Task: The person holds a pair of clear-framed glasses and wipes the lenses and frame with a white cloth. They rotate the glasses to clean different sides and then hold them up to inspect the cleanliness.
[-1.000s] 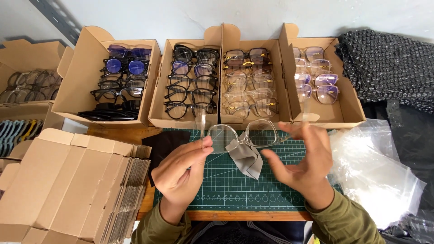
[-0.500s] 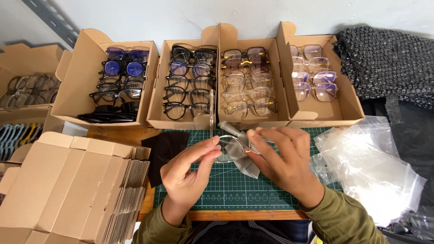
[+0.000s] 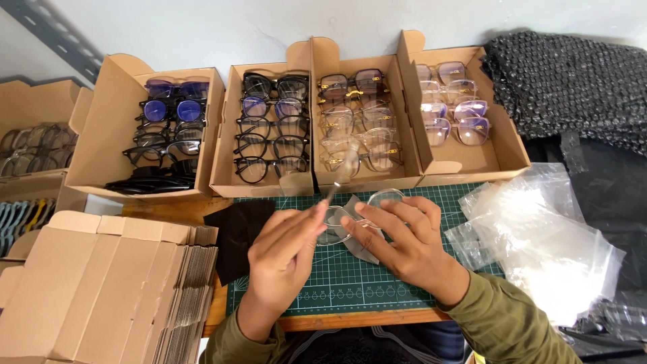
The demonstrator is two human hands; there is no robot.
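Both my hands hold a pair of clear-framed glasses over a green cutting mat. My left hand pinches one clear temple arm, which sticks up and away from me. My right hand grips the lens front together with a grey cleaning cloth that hangs beneath the frame. Olive sleeves cover both forearms.
Four open cardboard boxes of glasses stand behind the mat: dark frames, black frames, gold-trimmed frames, clear frames. Flat cardboard boxes are stacked left, a black cloth beside them. Clear plastic bags lie right, below dark bubble wrap.
My hands have drawn closer together and nearer to me over the mat. The left hand has moved from beside the frame onto a temple arm, which now points up; the cloth is bunched under the right hand.
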